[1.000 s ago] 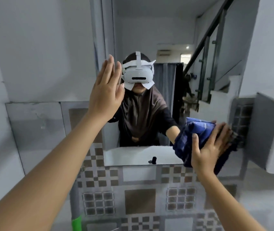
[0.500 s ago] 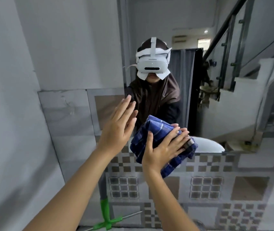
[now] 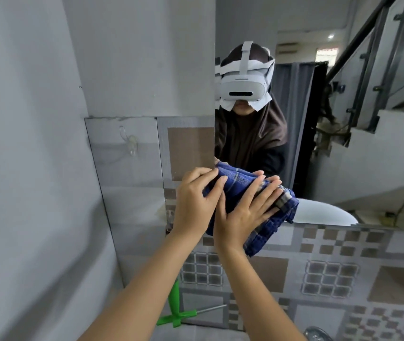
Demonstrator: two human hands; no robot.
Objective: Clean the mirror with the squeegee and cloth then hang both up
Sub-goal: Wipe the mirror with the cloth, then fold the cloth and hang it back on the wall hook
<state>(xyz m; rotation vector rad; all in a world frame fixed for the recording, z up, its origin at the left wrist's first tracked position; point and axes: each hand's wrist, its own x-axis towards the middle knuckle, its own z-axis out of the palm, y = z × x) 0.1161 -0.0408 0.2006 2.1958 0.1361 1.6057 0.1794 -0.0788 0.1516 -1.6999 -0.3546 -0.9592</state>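
The mirror (image 3: 331, 143) hangs on the wall ahead, its left edge near the middle of the view. A folded blue checked cloth (image 3: 242, 188) lies against the mirror's lower left corner. My right hand (image 3: 245, 210) presses flat on the cloth, fingers spread over it. My left hand (image 3: 196, 203) grips the cloth's left end with curled fingers. The green squeegee (image 3: 175, 308) stands low against the tiled wall, below my left forearm, its handle partly hidden by the arm.
A clear hook (image 3: 130, 143) sticks to the grey tile left of the mirror. Patterned tiles (image 3: 331, 279) cover the wall under the mirror. A plain grey wall (image 3: 23, 168) closes in on the left. A round metal object (image 3: 316, 334) shows at the bottom edge.
My right hand has slid the cloth left along the mirror's lower edge to its left corner. My left hand dropped from flat on the mirror and took the cloth's left end.
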